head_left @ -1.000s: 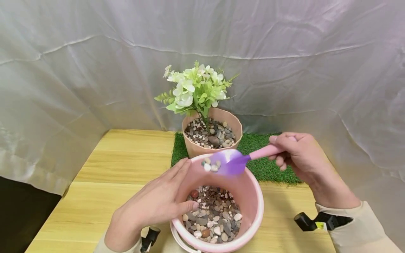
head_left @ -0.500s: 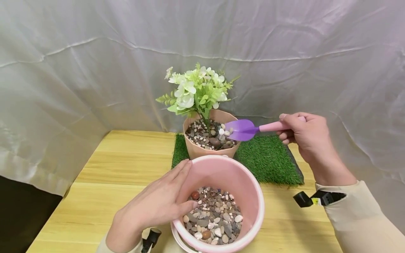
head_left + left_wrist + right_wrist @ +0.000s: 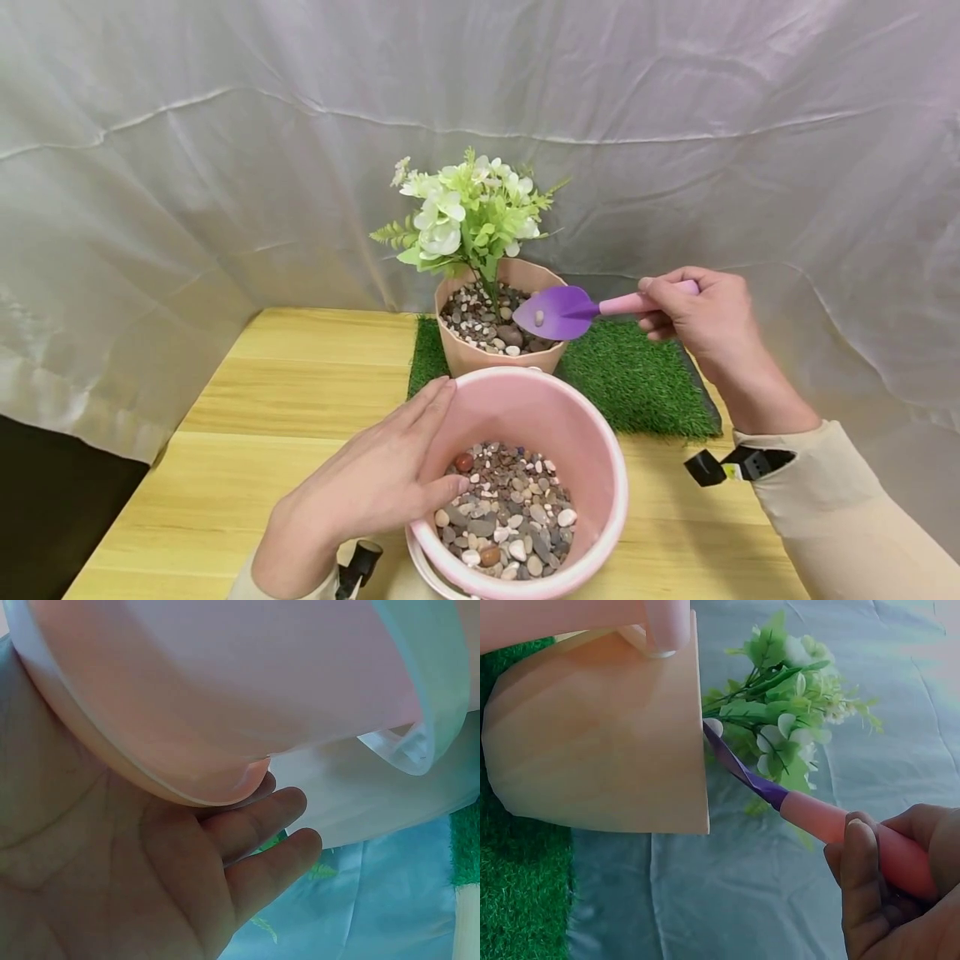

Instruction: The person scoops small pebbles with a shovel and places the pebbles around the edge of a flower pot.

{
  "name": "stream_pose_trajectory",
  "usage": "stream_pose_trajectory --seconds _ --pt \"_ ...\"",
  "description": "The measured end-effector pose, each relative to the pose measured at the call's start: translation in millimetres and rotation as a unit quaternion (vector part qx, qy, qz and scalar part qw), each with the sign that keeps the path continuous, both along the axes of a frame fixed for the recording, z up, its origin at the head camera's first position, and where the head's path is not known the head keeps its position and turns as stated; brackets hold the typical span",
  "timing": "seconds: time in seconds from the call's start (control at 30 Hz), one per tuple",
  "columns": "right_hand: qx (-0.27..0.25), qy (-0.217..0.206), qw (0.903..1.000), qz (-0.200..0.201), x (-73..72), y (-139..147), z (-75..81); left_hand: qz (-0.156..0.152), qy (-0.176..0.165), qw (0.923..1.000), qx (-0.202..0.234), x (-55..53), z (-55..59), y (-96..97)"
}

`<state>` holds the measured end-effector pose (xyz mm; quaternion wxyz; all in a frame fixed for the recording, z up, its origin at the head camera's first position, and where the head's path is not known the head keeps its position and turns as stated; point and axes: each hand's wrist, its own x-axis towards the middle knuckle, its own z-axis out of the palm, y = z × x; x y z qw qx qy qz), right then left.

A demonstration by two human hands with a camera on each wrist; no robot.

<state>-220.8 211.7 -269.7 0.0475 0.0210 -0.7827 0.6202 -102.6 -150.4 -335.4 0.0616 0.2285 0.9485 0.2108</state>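
Observation:
My right hand grips the pink handle of a small garden trowel. Its purple blade slants over the right side of a peach flowerpot, with a single pebble on it. In the right wrist view the blade crosses the pot's rim. The pot holds pebbles and a plant with white flowers. My left hand holds the left rim of a pink bucket, thumb inside and fingers along the outside. Mixed pebbles cover the bucket's bottom.
A green artificial turf mat lies under the pot, on a wooden table. Grey cloth hangs behind and at both sides. The bucket stands directly in front of the pot, its white handle hanging at the near left.
The right hand has carried the trowel from above the bucket forward to the pot. Most pebbles have slid off the blade into the pot. The left hand has stayed on the bucket.

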Motion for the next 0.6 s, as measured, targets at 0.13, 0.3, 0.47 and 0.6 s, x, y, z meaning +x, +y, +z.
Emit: stream_pose_trajectory --seconds 0.13,0.3,0.47,0.6 --pt "0.028 0.011 0.9995 -0.009 1.6 -2.7 2.0 0.001 -0.001 1.0000 0.001 -0.1 -0.1 0.1" --pt "0.074 0.036 0.9959 -0.038 4.3 -3.4 6.5 -0.003 0.005 1.0000 0.000 -0.1 -0.2 0.0" --pt "0.149 0.046 0.9847 -0.077 7.5 -1.0 9.0 -0.006 0.008 0.9999 -0.001 0.1 -0.3 -0.6" --pt "0.154 0.047 0.9830 -0.088 9.3 0.0 8.0 -0.007 0.007 0.9999 -0.001 0.3 -0.6 -0.6"
